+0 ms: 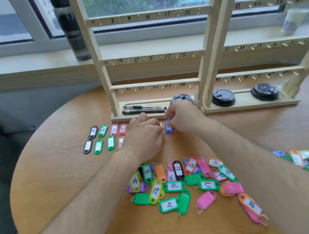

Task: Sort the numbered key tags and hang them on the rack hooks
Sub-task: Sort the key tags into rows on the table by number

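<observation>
Close to the rack point(145, 84) base, on its near side, the right hand point(185, 119) pinches a blue tag point(169, 129) by its top end btwn thumb and fingers. The tag's no. is hidden by the grip, and I can't tell whether its lower end touches the worktop point(60, 177). The left hand point(144, 137) sits just beside it, fingers stretched fairly straight toward the rack base and holding nothing I can see. It covers the right end of two rows of laid-out tags point(103, 130) that run along the front of the rack base; nos. 1–4 are readable in the row nearer the rack.

Every rack hook in view is bare, so this is prob. the sorting step, w/ hanging not yet begun. The loose pile point(174, 186), showing nos. such as 10, 14, 17, 20 and 22, lies farther from the rack, nearer the person.

The next move prob. calls for setting the blue tag flat in its slot in a row, square w/ its neighbours. The left hand likely needs to clear that spot first. After that comes a reach back to the pile for the following no.
</observation>
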